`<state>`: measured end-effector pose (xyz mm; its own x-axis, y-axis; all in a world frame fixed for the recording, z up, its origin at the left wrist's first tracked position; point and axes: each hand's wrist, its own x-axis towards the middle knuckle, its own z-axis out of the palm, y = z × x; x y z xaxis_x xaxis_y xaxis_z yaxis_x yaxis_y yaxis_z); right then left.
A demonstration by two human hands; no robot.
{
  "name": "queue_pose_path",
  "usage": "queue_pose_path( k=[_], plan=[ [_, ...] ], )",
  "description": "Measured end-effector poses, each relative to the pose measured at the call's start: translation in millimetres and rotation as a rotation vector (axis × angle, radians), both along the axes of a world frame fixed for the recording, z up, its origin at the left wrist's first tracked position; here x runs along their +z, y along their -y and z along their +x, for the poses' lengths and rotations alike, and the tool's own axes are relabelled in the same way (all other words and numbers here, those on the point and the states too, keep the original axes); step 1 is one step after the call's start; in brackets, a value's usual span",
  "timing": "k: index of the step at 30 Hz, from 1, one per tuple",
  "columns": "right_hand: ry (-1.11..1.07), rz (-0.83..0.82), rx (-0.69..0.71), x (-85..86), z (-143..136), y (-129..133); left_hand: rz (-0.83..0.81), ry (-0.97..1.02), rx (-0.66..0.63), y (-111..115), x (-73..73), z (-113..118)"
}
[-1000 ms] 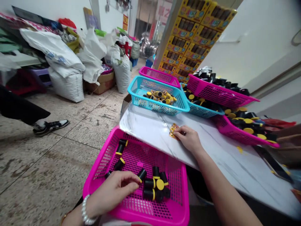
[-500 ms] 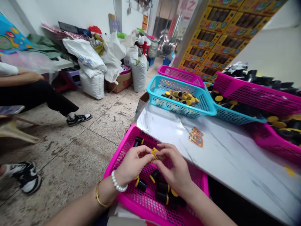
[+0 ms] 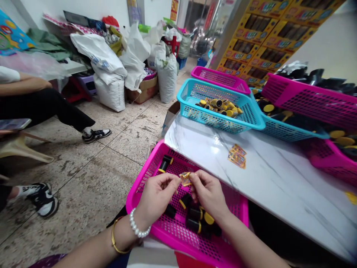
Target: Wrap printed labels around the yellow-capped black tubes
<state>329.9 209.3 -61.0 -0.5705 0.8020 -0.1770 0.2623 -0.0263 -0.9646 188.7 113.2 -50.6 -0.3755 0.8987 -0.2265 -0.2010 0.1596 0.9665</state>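
Between my hands is a small yellow printed piece, like a sticker or label [image 3: 185, 179], bent and partly hidden by fingers. My right hand [image 3: 208, 191] pinches its right side between thumb and forefinger. At its left edge, the closed thumb and finger of my left hand [image 3: 159, 193] meet it. Both hands are above a pink basket [image 3: 178, 243] holding several black cylinders with yellow ends, such as this black cylinder [image 3: 193, 225]. More flat orange-yellow printed pieces [image 3: 237, 156] lie on the white marbled table [image 3: 206, 143].
A blue basket [image 3: 223, 125] of yellow-and-black pieces stands on the table. To the right are pink baskets [image 3: 309, 106] with black parts. Yellow boxes [image 3: 255, 28] are stacked behind. A seated person's leg [image 3: 64, 108] and white sacks [image 3: 108, 89] are at left.
My left fingertips have shifted to the label's left edge, so more of it shows. The label has turned between my hands. The view has tilted slightly downward.
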Motion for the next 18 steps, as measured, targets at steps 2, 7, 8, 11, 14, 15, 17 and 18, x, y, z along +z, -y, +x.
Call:
queue_pose_path(
  k=[2,7,8,11,14,15,17,18],
  plan=[
    [-0.005,0.052,0.015,-1.9,1,2,-0.019,0.092,-0.001,0,-3.9,2],
    [0.049,0.301,0.053,-4.2,1,5,-0.051,0.245,-0.001,-1,-8.7,2],
    [0.065,0.366,0.069,-4.7,0,6,-0.055,0.269,0.002,-1,-9.3,1],
    [0.098,0.552,0.123,-5.1,-4,8,-0.079,0.302,0.033,0,-13.1,-1],
    [0.089,0.642,0.154,-1.1,-7,7,-0.083,0.308,0.054,1,-18.7,-3],
    [0.083,0.645,0.179,1.5,-6,6,-0.080,0.311,0.056,1,-20.4,-4],
    [0.103,0.623,0.292,6.8,-1,2,-0.082,0.323,0.067,1,-22.9,-5],
    [0.143,0.610,0.376,8.8,2,0,-0.087,0.334,0.085,0,-23.5,-6]
  ],
)
